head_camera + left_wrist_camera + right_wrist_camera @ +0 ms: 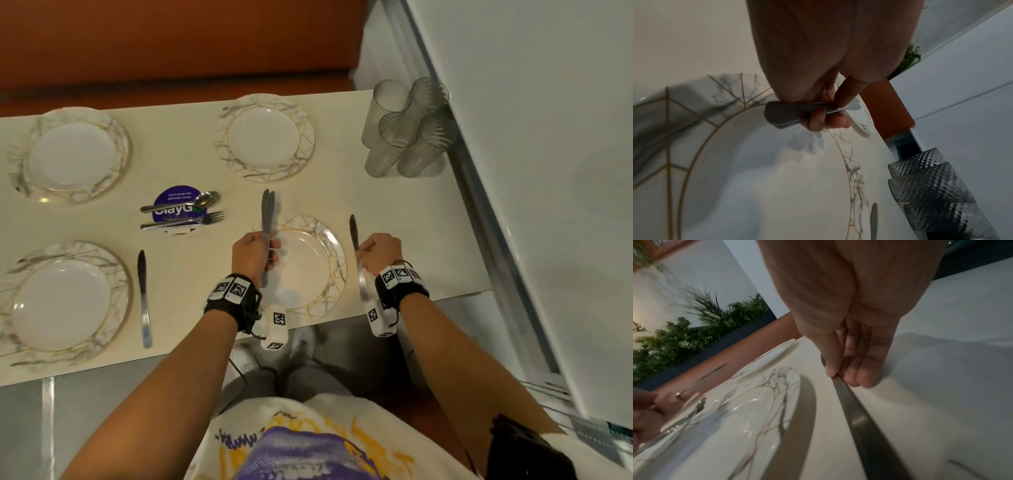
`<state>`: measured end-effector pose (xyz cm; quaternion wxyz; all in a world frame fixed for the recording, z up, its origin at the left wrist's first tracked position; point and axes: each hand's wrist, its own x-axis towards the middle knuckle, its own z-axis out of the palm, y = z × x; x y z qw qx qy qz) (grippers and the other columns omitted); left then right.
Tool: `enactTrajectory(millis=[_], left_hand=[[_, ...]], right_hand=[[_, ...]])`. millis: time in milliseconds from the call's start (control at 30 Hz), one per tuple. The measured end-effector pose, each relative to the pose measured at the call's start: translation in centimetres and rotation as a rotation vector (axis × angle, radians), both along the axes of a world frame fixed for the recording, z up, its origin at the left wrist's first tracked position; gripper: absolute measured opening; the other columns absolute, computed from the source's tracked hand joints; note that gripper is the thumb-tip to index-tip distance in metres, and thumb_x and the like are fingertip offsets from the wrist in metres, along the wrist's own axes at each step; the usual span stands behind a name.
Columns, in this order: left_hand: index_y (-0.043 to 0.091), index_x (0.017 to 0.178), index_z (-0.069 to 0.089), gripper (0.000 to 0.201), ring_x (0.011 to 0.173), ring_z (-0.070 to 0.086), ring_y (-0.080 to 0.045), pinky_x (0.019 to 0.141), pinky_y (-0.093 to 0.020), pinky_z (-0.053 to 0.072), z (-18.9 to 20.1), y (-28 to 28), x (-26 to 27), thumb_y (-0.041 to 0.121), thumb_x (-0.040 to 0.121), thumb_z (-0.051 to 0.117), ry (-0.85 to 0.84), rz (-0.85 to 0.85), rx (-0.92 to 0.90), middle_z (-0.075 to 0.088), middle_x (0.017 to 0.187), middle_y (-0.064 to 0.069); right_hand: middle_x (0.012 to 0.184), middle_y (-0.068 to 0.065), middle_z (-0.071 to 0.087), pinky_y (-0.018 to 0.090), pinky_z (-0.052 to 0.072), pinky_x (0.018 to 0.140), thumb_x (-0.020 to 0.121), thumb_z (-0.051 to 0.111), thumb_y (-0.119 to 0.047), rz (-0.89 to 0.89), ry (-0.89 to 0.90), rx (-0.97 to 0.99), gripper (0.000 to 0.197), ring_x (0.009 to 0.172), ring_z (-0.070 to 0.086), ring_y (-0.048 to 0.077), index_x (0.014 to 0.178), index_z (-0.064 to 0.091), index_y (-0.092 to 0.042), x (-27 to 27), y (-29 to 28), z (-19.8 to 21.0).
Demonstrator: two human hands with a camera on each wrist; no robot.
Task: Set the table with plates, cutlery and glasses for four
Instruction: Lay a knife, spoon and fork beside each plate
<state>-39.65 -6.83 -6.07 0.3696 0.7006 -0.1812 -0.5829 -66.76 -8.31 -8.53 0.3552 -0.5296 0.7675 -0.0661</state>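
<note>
Several marble-rimmed plates lie on the cream table (191, 274). Over the near right plate (308, 267), my left hand (269, 251) grips two knives (267, 216) by their handles, blades pointing away from me. The left wrist view shows those knife handles (795, 113) in the curled fingers above the plate (756, 162). Just right of that plate, my right hand (363, 253) pinches a single knife (354, 233) at mid-length. Its handle (859, 418) runs back toward my wrist, low over the table. Another knife (144, 298) lies right of the near left plate (65, 305).
Spoons (185, 204) and forks (185, 221) lie on a purple round sticker mid-table. Several clear dimpled glasses (407, 126) stand clustered at the far right by a white wall. Two more plates (75, 154) (265, 137) lie along the far edge, with an orange bench beyond.
</note>
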Motion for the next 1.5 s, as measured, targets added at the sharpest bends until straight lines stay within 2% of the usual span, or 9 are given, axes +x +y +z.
enactTrajectory(millis=[100, 233, 333, 433, 733, 867, 1100, 1333, 1500], left_hand=[[0.005, 0.110, 0.070, 0.023, 0.055, 0.052, -0.017, 0.049, -0.028, 0.039, 0.2, -0.1, -0.3, 0.009, 0.102, 0.049, 0.002, -0.007, -0.006, 0.071, 0.083, -0.010], [0.006, 0.112, 0.071, 0.023, 0.057, 0.053, -0.017, 0.050, -0.028, 0.041, 0.7, -0.3, -0.4, 0.010, 0.104, 0.050, 0.006, 0.009, -0.022, 0.069, 0.082, -0.008], [0.005, 0.112, 0.070, 0.022, 0.058, 0.053, -0.018, 0.051, -0.029, 0.041, 0.8, -0.4, -0.6, 0.010, 0.104, 0.050, 0.006, 0.013, -0.026, 0.069, 0.083, -0.009], [0.006, 0.110, 0.070, 0.022, 0.058, 0.054, -0.017, 0.052, -0.029, 0.042, 0.9, -0.4, -0.7, 0.009, 0.103, 0.049, 0.005, 0.011, -0.028, 0.069, 0.085, -0.010], [0.007, 0.109, 0.070, 0.021, 0.056, 0.053, -0.017, 0.051, -0.028, 0.041, 1.2, -0.2, -1.2, 0.009, 0.104, 0.050, 0.016, 0.020, -0.033, 0.069, 0.082, -0.008], [0.011, 0.100, 0.070, 0.021, 0.056, 0.053, -0.017, 0.051, -0.028, 0.041, 1.6, -0.1, -1.3, 0.009, 0.104, 0.049, 0.018, 0.009, -0.046, 0.069, 0.082, -0.009], [0.006, 0.107, 0.070, 0.023, 0.060, 0.057, -0.019, 0.053, -0.028, 0.045, 2.3, 0.1, -1.1, 0.003, 0.103, 0.047, 0.044, -0.003, -0.066, 0.069, 0.086, -0.012], [0.005, 0.109, 0.072, 0.029, 0.059, 0.058, -0.017, 0.052, -0.027, 0.045, 3.1, 0.0, 0.8, 0.001, 0.101, 0.044, 0.010, -0.051, -0.101, 0.071, 0.087, -0.010], [0.013, 0.108, 0.074, 0.027, 0.056, 0.057, -0.015, 0.040, -0.021, 0.037, 4.3, -0.5, 3.9, 0.011, 0.105, 0.047, -0.020, -0.125, -0.151, 0.076, 0.087, -0.004]], right_hand=[[0.087, -0.001, 0.069, 0.030, 0.058, 0.079, 0.085, 0.074, -0.015, -0.047, 0.024, -0.029, 0.006, 0.085, 0.069, 0.021, 0.090, 0.070, -0.016, -0.6, 0.2, -0.2], [0.099, -0.001, 0.057, 0.028, 0.051, 0.084, 0.092, 0.066, -0.016, 0.114, 0.023, -0.090, 0.042, 0.089, 0.058, 0.016, 0.131, 0.061, -0.030, -1.1, 0.0, -0.8], [0.105, 0.001, 0.049, 0.026, 0.049, 0.084, 0.094, 0.065, -0.015, 0.218, 0.054, -0.087, 0.053, 0.091, 0.053, 0.015, 0.142, 0.053, -0.033, -1.1, 0.1, -1.0], [0.105, 0.004, 0.050, 0.030, 0.053, 0.086, 0.094, 0.065, -0.013, 0.226, 0.049, -0.098, 0.054, 0.090, 0.055, 0.017, 0.143, 0.052, -0.032, -1.0, 0.5, -1.3], [0.102, 0.002, 0.049, 0.023, 0.048, 0.081, 0.094, 0.066, -0.013, 0.232, 0.027, -0.129, 0.054, 0.087, 0.054, 0.015, 0.143, 0.054, -0.031, -0.4, 1.4, -1.5], [0.101, 0.002, 0.050, 0.024, 0.049, 0.082, 0.094, 0.066, -0.012, 0.230, 0.021, -0.129, 0.054, 0.088, 0.053, 0.015, 0.144, 0.053, -0.031, -0.3, 1.4, -1.5], [0.103, 0.004, 0.055, 0.033, 0.053, 0.087, 0.096, 0.061, -0.019, 0.213, 0.047, -0.190, 0.045, 0.094, 0.056, 0.019, 0.139, 0.056, -0.028, 0.4, 0.5, -0.2], [0.096, 0.004, 0.064, 0.027, 0.051, 0.083, 0.093, 0.061, -0.014, 0.212, -0.133, -0.426, 0.026, 0.084, 0.059, 0.014, 0.117, 0.069, -0.018, 7.0, -4.9, 4.5], [0.090, -0.004, 0.063, 0.021, 0.044, 0.081, 0.095, 0.062, -0.023, 0.254, -0.245, -0.430, 0.026, 0.084, 0.058, 0.011, 0.119, 0.067, -0.015, 14.4, -8.8, 7.8]])
